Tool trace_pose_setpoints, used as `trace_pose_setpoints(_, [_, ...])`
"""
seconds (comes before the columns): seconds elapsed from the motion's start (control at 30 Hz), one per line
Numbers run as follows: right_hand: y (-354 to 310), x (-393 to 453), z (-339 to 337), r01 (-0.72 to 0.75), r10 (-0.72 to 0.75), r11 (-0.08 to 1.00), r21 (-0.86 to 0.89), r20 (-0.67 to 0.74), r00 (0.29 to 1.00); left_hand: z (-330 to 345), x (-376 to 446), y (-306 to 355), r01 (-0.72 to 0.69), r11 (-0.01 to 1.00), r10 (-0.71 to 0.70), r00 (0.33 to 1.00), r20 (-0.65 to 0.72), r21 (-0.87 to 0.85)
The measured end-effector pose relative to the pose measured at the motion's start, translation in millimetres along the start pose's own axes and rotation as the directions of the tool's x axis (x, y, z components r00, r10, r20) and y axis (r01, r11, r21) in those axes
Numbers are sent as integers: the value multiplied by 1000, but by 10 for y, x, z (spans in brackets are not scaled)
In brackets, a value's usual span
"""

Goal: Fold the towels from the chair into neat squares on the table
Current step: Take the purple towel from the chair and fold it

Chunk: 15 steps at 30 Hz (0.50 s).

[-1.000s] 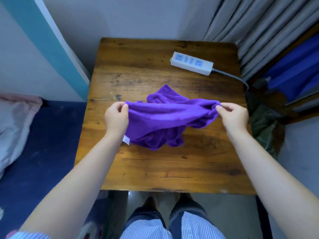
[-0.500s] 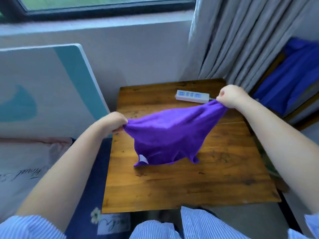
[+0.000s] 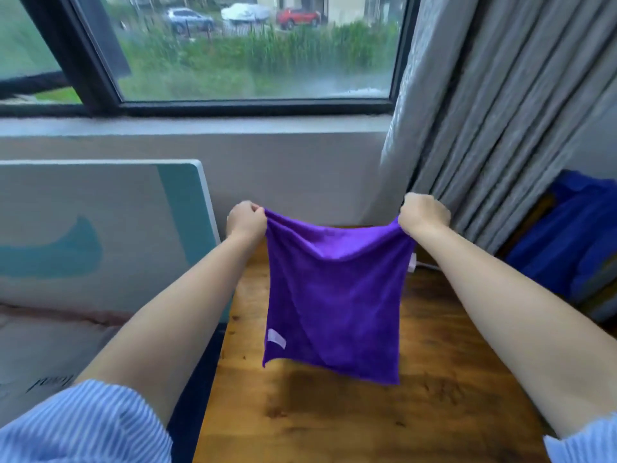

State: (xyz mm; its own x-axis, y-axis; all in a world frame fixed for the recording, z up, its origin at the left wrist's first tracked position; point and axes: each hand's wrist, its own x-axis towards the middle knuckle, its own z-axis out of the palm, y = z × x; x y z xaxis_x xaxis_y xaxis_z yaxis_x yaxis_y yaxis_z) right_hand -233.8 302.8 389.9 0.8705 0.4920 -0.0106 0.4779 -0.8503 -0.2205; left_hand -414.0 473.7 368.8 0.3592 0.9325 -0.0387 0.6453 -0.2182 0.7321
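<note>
A purple towel (image 3: 334,295) hangs spread out in the air above the wooden table (image 3: 350,419). My left hand (image 3: 245,219) pinches its upper left corner and my right hand (image 3: 422,212) pinches its upper right corner, both raised at the same height. The towel's top edge sags between them. A small white label (image 3: 276,339) shows near its lower left corner. The bottom edge hangs free, just above the tabletop.
A white power strip (image 3: 412,262) peeks out behind the towel at the table's back right. Grey curtains (image 3: 494,111) hang at the right, with blue fabric (image 3: 567,242) on a chair beside the table. A teal and white board (image 3: 100,235) leans left.
Both hands have lifted the towel off the table and pulled it out flat, so it now hangs as a sheet. My view has tilted up toward the window.
</note>
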Motion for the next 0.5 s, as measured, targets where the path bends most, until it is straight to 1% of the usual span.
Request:
trace_pose_setpoints(0.03, [-72,55,-144,35,-33,999,38,-60,998,-67,46,180,-63,997,60,996,-66,-43])
trace_pose_setpoints(0.13, [-199,111,-462,117,-98,987,107,-173,980,-233,35,548,-184,969,148,967,-208,-163])
trace_pose_setpoints(0.17, [-219,111,-545,138,-112,983,120,-202,973,-280,26,614,-223,957,177,956,-236,-185])
trace_pose_setpoints(0.23, [-193,68,-620,167,-129,976,143,-245,961,-360,-7,651,-265,942,214,947,-238,-205])
trace_pose_setpoints(0.3, [-86,9,-569,173,-132,973,153,-248,960,-397,-41,535,-271,949,238,951,-199,-160])
trace_pose_setpoints(0.37, [66,-59,-445,158,-121,973,168,-209,970,-379,-54,293,-245,968,237,964,-120,-58])
trace_pose_setpoints(0.43, [270,-152,-170,120,-101,979,165,-122,987,-267,-129,-82,-191,980,190,982,12,57])
trace_pose_setpoints(0.5, [496,-256,155,76,-75,990,117,-16,997,-112,-233,-494,-144,971,108,977,186,192])
